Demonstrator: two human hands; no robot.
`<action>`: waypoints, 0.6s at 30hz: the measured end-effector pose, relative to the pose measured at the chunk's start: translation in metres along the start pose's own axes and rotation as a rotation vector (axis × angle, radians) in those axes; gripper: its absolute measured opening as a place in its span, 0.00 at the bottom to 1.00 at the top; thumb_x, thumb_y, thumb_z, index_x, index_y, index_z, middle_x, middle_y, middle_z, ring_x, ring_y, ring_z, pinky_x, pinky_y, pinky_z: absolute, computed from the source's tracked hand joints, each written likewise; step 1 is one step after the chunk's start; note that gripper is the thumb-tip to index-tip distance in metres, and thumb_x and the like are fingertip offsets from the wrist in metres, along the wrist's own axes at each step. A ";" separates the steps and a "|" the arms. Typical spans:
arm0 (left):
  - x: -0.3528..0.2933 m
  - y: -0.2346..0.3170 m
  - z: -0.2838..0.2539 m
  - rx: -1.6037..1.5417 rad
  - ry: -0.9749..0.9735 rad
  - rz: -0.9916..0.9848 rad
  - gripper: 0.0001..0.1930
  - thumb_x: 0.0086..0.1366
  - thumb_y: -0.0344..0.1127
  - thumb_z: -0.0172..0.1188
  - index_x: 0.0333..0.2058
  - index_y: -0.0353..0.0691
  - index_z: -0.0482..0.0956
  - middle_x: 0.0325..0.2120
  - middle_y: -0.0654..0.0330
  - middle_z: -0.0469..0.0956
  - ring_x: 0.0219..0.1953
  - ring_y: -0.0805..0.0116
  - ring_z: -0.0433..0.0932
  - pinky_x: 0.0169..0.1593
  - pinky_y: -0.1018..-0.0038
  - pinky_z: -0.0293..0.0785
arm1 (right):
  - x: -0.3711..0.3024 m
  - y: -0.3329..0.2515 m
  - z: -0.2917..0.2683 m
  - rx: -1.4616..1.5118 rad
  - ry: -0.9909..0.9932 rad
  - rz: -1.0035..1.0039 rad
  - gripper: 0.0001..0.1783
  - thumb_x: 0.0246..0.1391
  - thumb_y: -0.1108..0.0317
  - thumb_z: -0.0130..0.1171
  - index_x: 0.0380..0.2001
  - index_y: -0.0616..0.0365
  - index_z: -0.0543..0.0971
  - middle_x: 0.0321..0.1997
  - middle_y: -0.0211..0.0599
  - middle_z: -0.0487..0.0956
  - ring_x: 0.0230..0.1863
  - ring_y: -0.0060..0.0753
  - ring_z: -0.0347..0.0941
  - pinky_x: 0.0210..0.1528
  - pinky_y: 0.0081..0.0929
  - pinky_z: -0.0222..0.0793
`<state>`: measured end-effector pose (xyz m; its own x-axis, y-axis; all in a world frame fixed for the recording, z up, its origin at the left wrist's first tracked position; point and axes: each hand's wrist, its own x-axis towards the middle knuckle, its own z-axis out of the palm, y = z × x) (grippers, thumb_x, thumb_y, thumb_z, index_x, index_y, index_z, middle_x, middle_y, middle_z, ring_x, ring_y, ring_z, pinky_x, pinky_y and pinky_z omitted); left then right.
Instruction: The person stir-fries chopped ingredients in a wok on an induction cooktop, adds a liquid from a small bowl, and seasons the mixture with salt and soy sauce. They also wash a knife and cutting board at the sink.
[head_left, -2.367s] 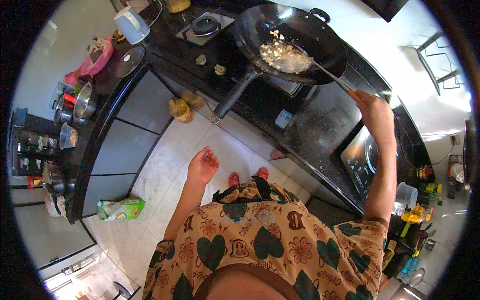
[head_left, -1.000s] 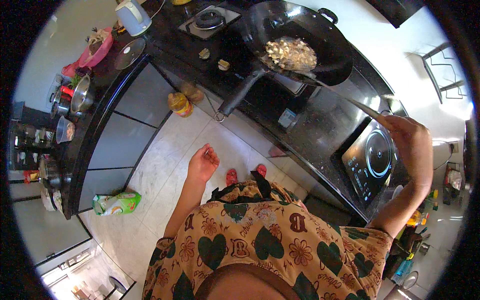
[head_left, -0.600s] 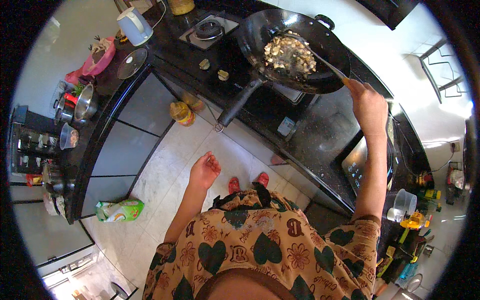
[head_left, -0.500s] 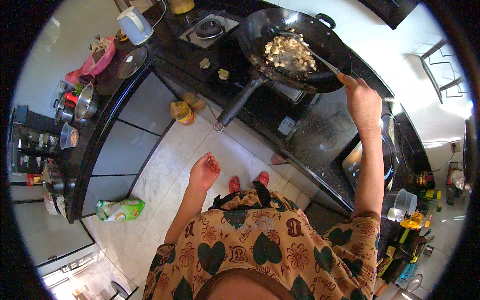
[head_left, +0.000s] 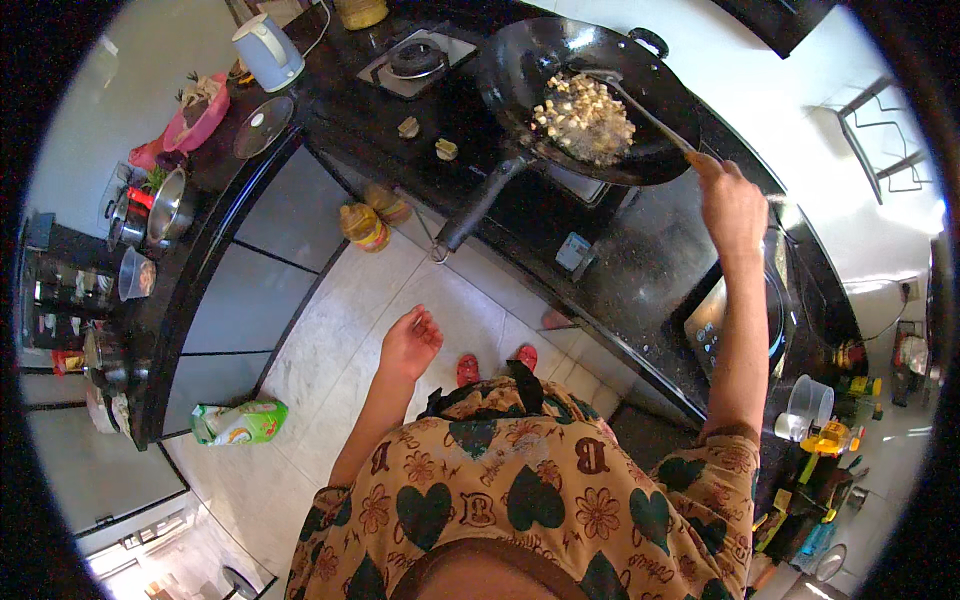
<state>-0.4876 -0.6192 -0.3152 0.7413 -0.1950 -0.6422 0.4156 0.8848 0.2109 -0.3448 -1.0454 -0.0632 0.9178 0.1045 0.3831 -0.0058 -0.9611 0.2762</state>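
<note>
My right hand (head_left: 733, 208) is closed round the end of a long-handled metal spatula (head_left: 655, 122), which slants down into a large black wok (head_left: 655, 90). Small pale, browned cubes of food (head_left: 583, 115) lie in glistening oil in the wok. The spatula's head rests by the far edge of the cubes. The wok sits over the right burner, its long black handle (head_left: 487, 200) pointing towards me past the counter edge. My left hand (head_left: 411, 343) hangs over the floor, palm turned up, fingers loosely bent and nothing in it.
A second burner (head_left: 415, 62) is left of the wok. An induction cooktop (head_left: 705, 325) lies near my right forearm. On the left counter are a blue kettle (head_left: 268, 52), a glass lid (head_left: 265, 127) and a pink basin (head_left: 203, 118). Oil bottles (head_left: 364, 227) stand on the floor.
The spatula's head has moved to the far right of the food, and the cubes are now spread differently, with more oil showing. My right hand shifted slightly right; my left hand stayed put.
</note>
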 end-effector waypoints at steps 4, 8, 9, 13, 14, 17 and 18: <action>0.005 0.003 0.005 -0.029 -0.042 -0.048 0.04 0.63 0.33 0.56 0.36 0.43 0.78 0.27 0.62 0.78 0.31 0.67 0.76 0.38 0.68 0.74 | -0.010 -0.003 0.012 0.105 -0.016 -0.020 0.13 0.58 0.65 0.50 0.45 0.41 0.79 0.35 0.44 0.79 0.30 0.50 0.78 0.32 0.44 0.75; 0.002 0.002 0.006 -0.056 0.015 -0.039 0.05 0.63 0.33 0.56 0.36 0.43 0.79 0.27 0.63 0.78 0.31 0.67 0.76 0.38 0.67 0.74 | -0.028 0.026 -0.031 0.329 -0.058 -0.060 0.12 0.56 0.63 0.57 0.41 0.50 0.82 0.36 0.44 0.81 0.34 0.49 0.79 0.36 0.38 0.75; 0.003 0.000 0.005 -0.054 0.028 -0.042 0.05 0.63 0.33 0.56 0.36 0.43 0.79 0.28 0.63 0.79 0.31 0.67 0.76 0.38 0.67 0.74 | -0.035 0.031 -0.045 0.362 -0.097 0.000 0.12 0.56 0.62 0.57 0.42 0.51 0.82 0.36 0.45 0.82 0.34 0.49 0.79 0.36 0.36 0.75; 0.004 0.000 -0.004 -0.056 0.028 -0.033 0.04 0.63 0.33 0.56 0.36 0.43 0.79 0.28 0.63 0.78 0.31 0.67 0.76 0.38 0.68 0.74 | -0.048 0.022 -0.081 0.667 -0.262 0.127 0.13 0.55 0.68 0.58 0.43 0.57 0.81 0.35 0.46 0.82 0.33 0.39 0.81 0.37 0.31 0.74; 0.005 0.001 -0.006 -0.057 0.011 -0.036 0.04 0.63 0.33 0.56 0.35 0.43 0.78 0.28 0.63 0.78 0.31 0.67 0.76 0.38 0.68 0.74 | -0.049 0.021 -0.082 0.750 -0.292 0.138 0.13 0.55 0.69 0.59 0.44 0.58 0.81 0.35 0.46 0.83 0.33 0.37 0.81 0.37 0.30 0.74; 0.008 0.001 -0.003 -0.032 -0.005 -0.051 0.04 0.63 0.33 0.56 0.35 0.43 0.78 0.28 0.62 0.78 0.31 0.67 0.76 0.38 0.69 0.74 | -0.059 0.024 -0.060 0.832 -0.327 0.100 0.15 0.54 0.75 0.58 0.47 0.58 0.79 0.34 0.36 0.82 0.33 0.23 0.74 0.35 0.24 0.70; 0.007 0.002 0.000 -0.027 0.012 -0.042 0.04 0.63 0.33 0.56 0.35 0.42 0.78 0.28 0.62 0.78 0.31 0.67 0.76 0.37 0.69 0.74 | -0.059 0.023 -0.056 0.828 -0.337 0.063 0.15 0.55 0.74 0.58 0.47 0.57 0.79 0.34 0.37 0.82 0.32 0.24 0.75 0.35 0.25 0.70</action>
<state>-0.4816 -0.6187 -0.3191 0.7169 -0.2275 -0.6590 0.4320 0.8869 0.1638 -0.4217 -1.0590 -0.0303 0.9941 0.0901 0.0608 0.1086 -0.8526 -0.5111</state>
